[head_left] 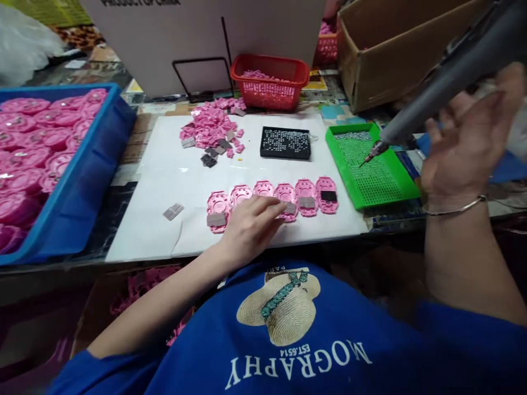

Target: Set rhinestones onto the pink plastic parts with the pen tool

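A row of several pink plastic shell pieces (305,189) lies on the white board, some with grey pads (216,220) and the rightmost with a black pad (328,196). Across the middle of this row rests my left hand (250,225), fingers extended, tips at the grey pad of one shell; it hides parts of the neighbouring shells. A grey electric screwdriver (432,93) slants in from the upper right, its bit above a green tray (370,170) of small screws. My right hand (465,137) is behind the screwdriver, palm showing and fingers spread, not wrapped round it.
A black tray (285,156) of small metal parts sits on the white board (148,192), near a heap of pink parts (209,125). Behind stand a red basket (269,90) and a cardboard box (382,77). A blue crate (102,164) of pink pieces is at left.
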Motion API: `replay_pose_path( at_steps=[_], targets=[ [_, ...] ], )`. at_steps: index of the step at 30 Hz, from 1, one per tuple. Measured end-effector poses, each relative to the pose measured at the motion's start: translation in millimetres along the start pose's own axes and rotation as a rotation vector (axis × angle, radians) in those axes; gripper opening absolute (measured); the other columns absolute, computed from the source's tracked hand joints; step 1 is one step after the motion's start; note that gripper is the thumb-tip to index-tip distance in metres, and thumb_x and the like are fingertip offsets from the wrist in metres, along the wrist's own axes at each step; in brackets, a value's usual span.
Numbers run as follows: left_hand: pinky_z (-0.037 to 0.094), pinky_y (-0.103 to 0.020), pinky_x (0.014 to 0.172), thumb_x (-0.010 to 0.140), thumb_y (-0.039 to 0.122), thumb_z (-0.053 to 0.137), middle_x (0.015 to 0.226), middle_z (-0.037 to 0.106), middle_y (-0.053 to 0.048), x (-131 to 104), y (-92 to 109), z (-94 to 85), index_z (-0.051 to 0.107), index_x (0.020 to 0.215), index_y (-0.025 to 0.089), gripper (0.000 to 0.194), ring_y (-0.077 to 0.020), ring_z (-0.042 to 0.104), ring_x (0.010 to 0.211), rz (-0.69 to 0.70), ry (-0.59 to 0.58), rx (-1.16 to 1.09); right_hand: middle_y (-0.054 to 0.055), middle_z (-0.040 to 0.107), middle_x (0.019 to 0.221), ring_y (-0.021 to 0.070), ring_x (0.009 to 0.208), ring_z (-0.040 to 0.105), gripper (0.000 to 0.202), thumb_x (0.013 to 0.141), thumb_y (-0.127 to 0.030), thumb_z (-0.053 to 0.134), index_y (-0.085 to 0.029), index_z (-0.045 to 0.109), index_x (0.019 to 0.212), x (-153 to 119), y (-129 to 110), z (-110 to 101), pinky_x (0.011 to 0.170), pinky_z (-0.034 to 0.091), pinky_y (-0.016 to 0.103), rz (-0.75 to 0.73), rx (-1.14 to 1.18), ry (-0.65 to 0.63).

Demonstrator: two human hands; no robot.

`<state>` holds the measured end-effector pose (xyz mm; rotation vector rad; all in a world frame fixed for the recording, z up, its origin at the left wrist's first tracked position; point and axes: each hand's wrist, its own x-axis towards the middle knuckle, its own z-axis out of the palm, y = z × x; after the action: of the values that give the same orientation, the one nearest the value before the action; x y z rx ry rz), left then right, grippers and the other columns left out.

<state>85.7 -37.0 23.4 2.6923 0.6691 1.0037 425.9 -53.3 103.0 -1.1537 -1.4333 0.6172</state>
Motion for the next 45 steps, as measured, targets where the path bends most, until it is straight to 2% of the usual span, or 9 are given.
replay_pose_path(
  at_steps=[2, 6, 11, 15, 20, 25, 33, 38, 45],
  targets=[
    [0.053, -0.037, 0.079, 0.099, 0.021, 0.051, 0.110, 0.070, -0.012, 23, 7, 20.7, 0.062, 0.117, 0.016, 0.021, -0.0215, 0.065, 0.097, 0.049, -0.087, 0.023, -0.003, 0.070, 0.118, 0.0254, 0.112, 0.066, 0.022, 0.094, -0.053, 0.060, -0.047, 0.069, 0.113, 5, 1, 2, 0.089, 0.051, 0.041, -0.179, 0.101, 0.204],
    [0.052, -0.038, 0.082, 0.099, 0.021, 0.051, 0.120, 0.068, -0.013, 61, 14, 56.9, 0.064, 0.115, 0.016, 0.021, -0.0237, 0.062, 0.100, 0.103, -0.225, 0.143, -0.001, 0.070, 0.112, 0.0229, 0.118, 0.064, 0.026, 0.088, -0.045, 0.071, -0.037, 0.065, 0.113, 17, 4, 4, 0.098, 0.053, 0.042, -0.166, 0.204, 0.098],
    [0.050, -0.042, 0.078, 0.095, 0.014, 0.052, 0.115, 0.068, -0.014, 79, 20, 81.4, 0.066, 0.112, 0.014, 0.022, -0.0272, 0.059, 0.092, 0.155, -0.331, 0.341, 0.003, 0.068, 0.113, 0.0253, 0.103, 0.065, 0.040, 0.081, -0.047, 0.073, -0.034, 0.059, 0.116, 20, 3, -12, 0.086, 0.054, 0.039, -0.053, -0.029, -0.030],
    [0.048, -0.039, 0.075, 0.096, 0.015, 0.051, 0.105, 0.069, -0.011, 78, 23, 85.3, 0.066, 0.108, 0.015, 0.018, -0.0248, 0.057, 0.087, 0.155, -0.394, 0.312, 0.002, 0.061, 0.091, 0.0230, 0.080, 0.061, 0.045, 0.080, -0.041, 0.066, -0.032, 0.057, 0.124, 12, 7, -26, 0.076, 0.052, 0.039, -0.032, -0.064, 0.038],
    [0.050, -0.037, 0.074, 0.095, 0.011, 0.051, 0.103, 0.069, -0.011, 78, 31, 87.5, 0.065, 0.110, 0.013, 0.021, -0.0227, 0.057, 0.085, 0.150, -0.379, 0.266, -0.002, 0.049, 0.070, 0.0162, 0.053, 0.050, 0.029, 0.082, -0.042, 0.072, -0.030, 0.058, 0.104, 3, 27, -39, 0.054, 0.043, 0.034, -0.103, -0.007, 0.234],
    [0.053, -0.036, 0.073, 0.098, 0.011, 0.044, 0.102, 0.069, -0.013, 83, 35, 89.7, 0.066, 0.109, 0.012, 0.024, -0.0219, 0.057, 0.084, 0.168, -0.330, 0.182, 0.000, 0.052, 0.072, 0.0190, 0.058, 0.052, 0.045, 0.087, -0.067, 0.057, -0.030, 0.051, 0.113, -2, 49, -45, 0.058, 0.044, 0.036, -0.017, -0.222, 0.337],
    [0.053, -0.036, 0.072, 0.098, 0.010, 0.044, 0.097, 0.068, -0.012, 85, 39, 90.4, 0.065, 0.110, 0.013, 0.025, -0.0212, 0.056, 0.082, 0.147, -0.315, 0.111, 0.006, 0.063, 0.086, 0.0246, 0.071, 0.059, 0.054, 0.090, -0.071, 0.045, -0.033, 0.044, 0.129, -3, 68, -42, 0.067, 0.047, 0.042, 0.141, -0.389, 0.335],
    [0.054, -0.036, 0.071, 0.098, 0.010, 0.044, 0.097, 0.067, -0.014, 84, 39, 91.9, 0.066, 0.109, 0.010, 0.024, -0.0217, 0.055, 0.081, 0.156, -0.300, 0.122, 0.005, 0.064, 0.085, 0.0234, 0.070, 0.059, 0.054, 0.094, -0.068, 0.041, -0.034, 0.040, 0.135, -5, 70, -41, 0.066, 0.047, 0.040, 0.111, -0.411, 0.333],
    [0.054, -0.036, 0.073, 0.098, 0.011, 0.046, 0.099, 0.067, -0.014, 84, 39, 91.7, 0.065, 0.112, 0.009, 0.023, -0.0214, 0.055, 0.084, 0.153, -0.305, 0.122, -0.007, 0.052, 0.062, 0.0147, 0.045, 0.046, 0.037, 0.081, -0.059, 0.071, -0.032, 0.052, 0.098, 3, 84, -35, 0.050, 0.043, 0.033, -0.179, -0.045, 0.414]
  ],
)
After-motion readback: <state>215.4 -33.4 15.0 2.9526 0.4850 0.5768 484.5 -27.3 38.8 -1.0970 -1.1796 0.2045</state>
